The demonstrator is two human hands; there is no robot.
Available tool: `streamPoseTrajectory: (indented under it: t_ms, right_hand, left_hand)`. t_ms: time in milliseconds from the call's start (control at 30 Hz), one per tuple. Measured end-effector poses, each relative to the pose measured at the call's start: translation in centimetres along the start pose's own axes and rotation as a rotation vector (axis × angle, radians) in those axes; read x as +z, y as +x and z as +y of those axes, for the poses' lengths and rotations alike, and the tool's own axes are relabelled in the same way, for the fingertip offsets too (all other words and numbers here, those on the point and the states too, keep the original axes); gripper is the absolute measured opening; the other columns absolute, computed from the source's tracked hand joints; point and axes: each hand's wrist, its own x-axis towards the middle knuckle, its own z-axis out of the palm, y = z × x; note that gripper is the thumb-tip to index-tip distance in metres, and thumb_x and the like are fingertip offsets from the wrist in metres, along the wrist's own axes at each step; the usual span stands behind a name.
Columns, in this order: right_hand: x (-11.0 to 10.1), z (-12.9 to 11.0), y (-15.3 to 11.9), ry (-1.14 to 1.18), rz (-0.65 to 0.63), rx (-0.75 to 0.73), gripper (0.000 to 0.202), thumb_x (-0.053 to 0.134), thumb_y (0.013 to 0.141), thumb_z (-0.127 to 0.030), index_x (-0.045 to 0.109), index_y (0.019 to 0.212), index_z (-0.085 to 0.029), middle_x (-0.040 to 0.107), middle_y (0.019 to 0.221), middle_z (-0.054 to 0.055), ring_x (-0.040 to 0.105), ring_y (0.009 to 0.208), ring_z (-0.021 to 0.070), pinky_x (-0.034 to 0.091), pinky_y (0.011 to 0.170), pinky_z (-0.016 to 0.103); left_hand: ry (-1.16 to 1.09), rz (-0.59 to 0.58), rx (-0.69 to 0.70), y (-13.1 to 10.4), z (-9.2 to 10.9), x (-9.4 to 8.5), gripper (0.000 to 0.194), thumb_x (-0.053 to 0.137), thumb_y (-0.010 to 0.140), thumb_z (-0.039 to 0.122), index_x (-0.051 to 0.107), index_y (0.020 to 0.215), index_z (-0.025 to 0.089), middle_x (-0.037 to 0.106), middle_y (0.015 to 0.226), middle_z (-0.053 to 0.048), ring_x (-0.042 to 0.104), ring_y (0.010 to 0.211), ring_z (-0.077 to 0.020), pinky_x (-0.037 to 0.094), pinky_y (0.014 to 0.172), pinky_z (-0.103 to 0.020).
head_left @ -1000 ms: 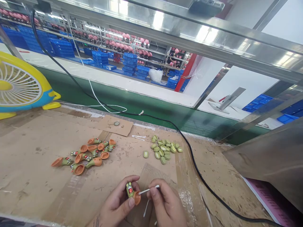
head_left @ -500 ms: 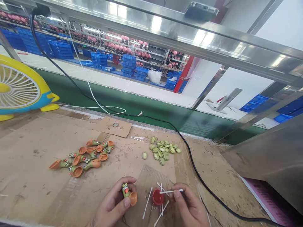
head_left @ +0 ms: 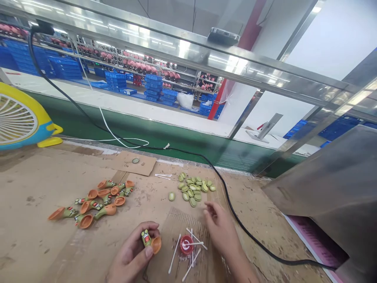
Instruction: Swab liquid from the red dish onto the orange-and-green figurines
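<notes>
My left hand [head_left: 134, 253] grips a small green and orange figure [head_left: 156, 244] with a spoon-like orange cup, its red and white detail facing up. My right hand [head_left: 219, 226] has nothing visible in it; its fingers are bent and slightly apart, just below a pile of green oval pieces [head_left: 193, 190]. Between the hands stands a small red cup [head_left: 186, 244] with a cotton swab [head_left: 194, 243] resting across it. Several more swabs lie around the cup on corrugated cardboard. To the left lies a group of similar orange and green figures [head_left: 101, 211].
A yellow and blue fan [head_left: 44, 118] stands at the far left. A cardboard piece [head_left: 144, 166] bears a round cap. A black cable [head_left: 232, 200] crosses the right side beside a metal panel [head_left: 321, 188]. Spare swabs [head_left: 163, 176] lie near the back edge.
My right hand has let go of the cotton swab, which now rests on the red cup, and has moved up toward the green pieces. The camera view has shifted slightly.
</notes>
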Motion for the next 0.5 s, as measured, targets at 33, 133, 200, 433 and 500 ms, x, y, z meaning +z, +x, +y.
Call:
streamPoseTrajectory:
  t_ms: [33, 133, 200, 433, 500]
  right_hand:
    - [0.2, 0.0, 1.3, -0.029, -0.02, -0.019, 0.028, 0.053, 0.098, -0.026, 0.071, 0.118, -0.017, 0.075, 0.112, 0.011, 0.072, 0.102, 0.0264, 0.057, 0.09, 0.035]
    - [0.8, -0.6, 4.1, -0.128, -0.089, -0.088, 0.025, 0.062, 0.09, -0.012, 0.074, 0.11, -0.019, 0.072, 0.118, 0.01, 0.069, 0.109, 0.0258, 0.052, 0.095, 0.034]
    - [0.9, -1.0, 4.9, -0.192, -0.125, -0.114, 0.018, 0.066, 0.088, -0.011, 0.075, 0.1, -0.021, 0.072, 0.115, 0.007, 0.069, 0.105, 0.0242, 0.05, 0.09, 0.031]
    - [-0.3, -0.4, 3.4, -0.396, -0.148, -0.095, 0.021, 0.064, 0.095, -0.014, 0.072, 0.113, -0.019, 0.074, 0.108, 0.009, 0.069, 0.101, 0.0274, 0.048, 0.082, 0.032]
    - [-0.9, 0.2, 2.6, -0.427, -0.153, -0.101, 0.035, 0.063, 0.096, -0.013, 0.07, 0.129, -0.019, 0.073, 0.115, 0.012, 0.069, 0.108, 0.0289, 0.049, 0.088, 0.033]
  left_hand:
    - [0.001, 0.005, 0.005, 0.0, 0.0, 0.0, 0.052, 0.085, 0.075, 0.065, 0.079, 0.109, 0.026, 0.074, 0.095, -0.005, 0.062, 0.091, -0.0226, 0.047, 0.08, -0.028]
    - [-0.013, 0.024, 0.0, 0.1, 0.0, 0.0, 0.051, 0.086, 0.074, 0.064, 0.079, 0.108, 0.026, 0.075, 0.096, -0.006, 0.063, 0.093, -0.0235, 0.048, 0.081, -0.028]
    - [-0.023, 0.032, -0.005, 0.1, 0.0, 0.0, 0.052, 0.087, 0.073, 0.064, 0.079, 0.107, 0.026, 0.075, 0.096, -0.006, 0.063, 0.092, -0.0236, 0.048, 0.079, -0.028]
    - [-0.007, 0.016, 0.011, 0.1, 0.1, 0.0, 0.051, 0.086, 0.074, 0.064, 0.079, 0.107, 0.025, 0.074, 0.095, -0.004, 0.061, 0.087, -0.0207, 0.046, 0.077, -0.027]
    - [-0.01, 0.017, 0.02, 0.2, -0.1, 0.0, 0.05, 0.087, 0.073, 0.063, 0.079, 0.106, 0.026, 0.074, 0.094, -0.004, 0.062, 0.089, -0.0217, 0.047, 0.078, -0.027]
